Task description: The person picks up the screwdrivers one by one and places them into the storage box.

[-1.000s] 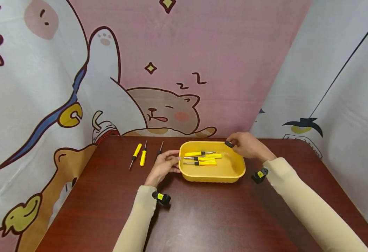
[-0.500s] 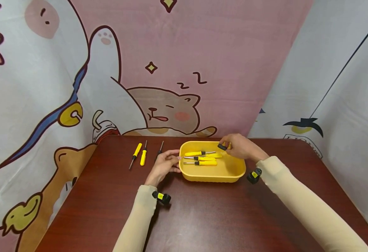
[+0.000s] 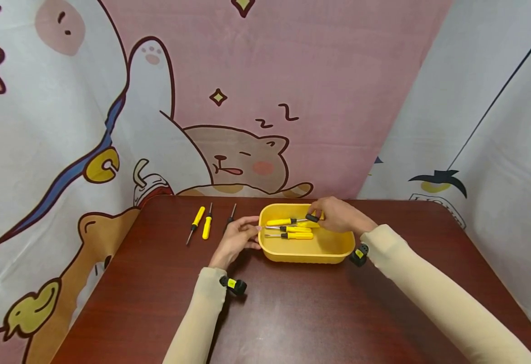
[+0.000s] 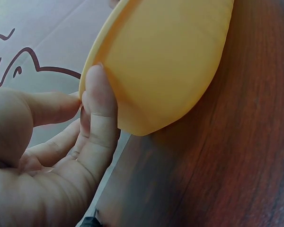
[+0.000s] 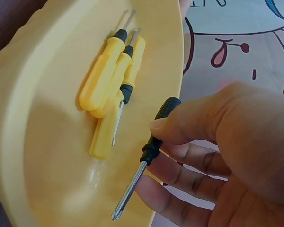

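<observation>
My left hand (image 3: 237, 241) pinches the left rim of a yellow plastic basin (image 3: 306, 258) between thumb and fingers, which the left wrist view shows close up. Over the basin's right half, my right hand (image 3: 337, 215) holds a black-handled Phillips screwdriver (image 5: 150, 151) by its handle, thumb against fingers, its bare tip pointing down and away from the palm in the right wrist view. Beneath it, several yellow-handled screwdrivers (image 5: 102, 81) lie loosely piled on the basin floor, toward the left side in the head view.
Left of the basin, two yellow-handled screwdrivers, one tip toward me (image 3: 197, 217) and one tip away (image 3: 207, 228), lie on the dark red wooden table (image 3: 283, 313). A black-handled screwdriver (image 3: 231, 218) is partly hidden behind my left hand. A cartoon-printed cloth (image 3: 329, 91) hangs behind.
My right hand has moved left and slightly toward me with the black-handled screwdriver, from the basin's far right rim to over its inside. My left hand stays on the rim.
</observation>
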A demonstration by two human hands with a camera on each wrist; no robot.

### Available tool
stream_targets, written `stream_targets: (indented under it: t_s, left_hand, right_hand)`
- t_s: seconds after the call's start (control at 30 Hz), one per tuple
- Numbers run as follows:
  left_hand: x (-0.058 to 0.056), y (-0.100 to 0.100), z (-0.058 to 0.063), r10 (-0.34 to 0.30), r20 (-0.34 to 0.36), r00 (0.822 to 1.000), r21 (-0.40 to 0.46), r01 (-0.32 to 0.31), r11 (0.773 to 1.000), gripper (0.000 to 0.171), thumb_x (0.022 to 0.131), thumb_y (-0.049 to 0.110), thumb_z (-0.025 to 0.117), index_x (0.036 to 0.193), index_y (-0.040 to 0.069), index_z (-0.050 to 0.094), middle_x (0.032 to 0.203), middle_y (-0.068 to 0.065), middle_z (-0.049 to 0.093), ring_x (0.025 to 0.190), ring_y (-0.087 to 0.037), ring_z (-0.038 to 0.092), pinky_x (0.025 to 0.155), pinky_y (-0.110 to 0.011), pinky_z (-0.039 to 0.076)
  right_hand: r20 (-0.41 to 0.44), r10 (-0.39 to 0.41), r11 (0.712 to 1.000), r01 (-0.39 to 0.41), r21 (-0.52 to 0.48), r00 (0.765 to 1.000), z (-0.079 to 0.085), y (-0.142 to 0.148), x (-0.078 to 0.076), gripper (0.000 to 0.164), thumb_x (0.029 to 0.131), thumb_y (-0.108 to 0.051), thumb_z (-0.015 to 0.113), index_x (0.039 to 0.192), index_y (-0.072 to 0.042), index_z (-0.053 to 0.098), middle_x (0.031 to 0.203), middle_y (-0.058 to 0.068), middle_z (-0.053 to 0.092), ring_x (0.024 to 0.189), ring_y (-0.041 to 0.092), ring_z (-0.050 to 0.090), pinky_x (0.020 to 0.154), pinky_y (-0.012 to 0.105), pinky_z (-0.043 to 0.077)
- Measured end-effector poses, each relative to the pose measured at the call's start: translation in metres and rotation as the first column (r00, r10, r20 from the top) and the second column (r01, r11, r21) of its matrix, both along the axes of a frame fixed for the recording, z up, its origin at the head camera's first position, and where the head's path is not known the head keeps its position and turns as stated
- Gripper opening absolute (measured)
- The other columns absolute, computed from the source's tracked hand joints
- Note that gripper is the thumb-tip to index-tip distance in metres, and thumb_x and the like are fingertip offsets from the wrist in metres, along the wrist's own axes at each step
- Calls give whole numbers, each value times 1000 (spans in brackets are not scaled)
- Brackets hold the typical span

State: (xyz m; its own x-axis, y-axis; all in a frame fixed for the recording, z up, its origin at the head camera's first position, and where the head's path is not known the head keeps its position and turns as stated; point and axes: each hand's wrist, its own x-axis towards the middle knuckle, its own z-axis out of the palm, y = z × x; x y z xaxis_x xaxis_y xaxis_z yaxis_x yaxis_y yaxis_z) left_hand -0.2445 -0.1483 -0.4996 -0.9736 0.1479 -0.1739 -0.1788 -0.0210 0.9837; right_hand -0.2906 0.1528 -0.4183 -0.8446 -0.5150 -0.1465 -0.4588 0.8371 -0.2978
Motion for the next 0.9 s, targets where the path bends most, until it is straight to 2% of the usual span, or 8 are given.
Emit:
stream_targets:
  t_s: [0.27,0.53,0.9]
  left_hand:
    - [-2,0,-1,0,-6,1000,-7,0,1000,42,100,9,66,141,3,58,112,-28,65,72,-18,66,66,-31,64]
    - [-1,-1,0,-5,-7,1000,-2,5,1000,42,100,9,65,141,3,57,112,-28,65,73,-18,66,66,-31,64]
    - [-4,-1,-2,-2,-1,1000,11,2,1000,41,100,9,66,140,4,59,108,-22,67,72,-18,67,64,-31,64]
  right_hand:
    - [12,73,997,-73,3,997,-1,-9,1,36,91,-5,70,125,-14,72,111,4,71,96,21,63,92,42,59]
    - [36,156,987,-157,33,987,-1,-19,-3,36,91,-4,66,125,-15,72,110,2,71,96,18,63,90,39,59]
    - [-1,292,956,-292,42,956,-4,-34,-7,36,89,1,67,122,-12,74,104,2,72,92,16,65,82,34,59]
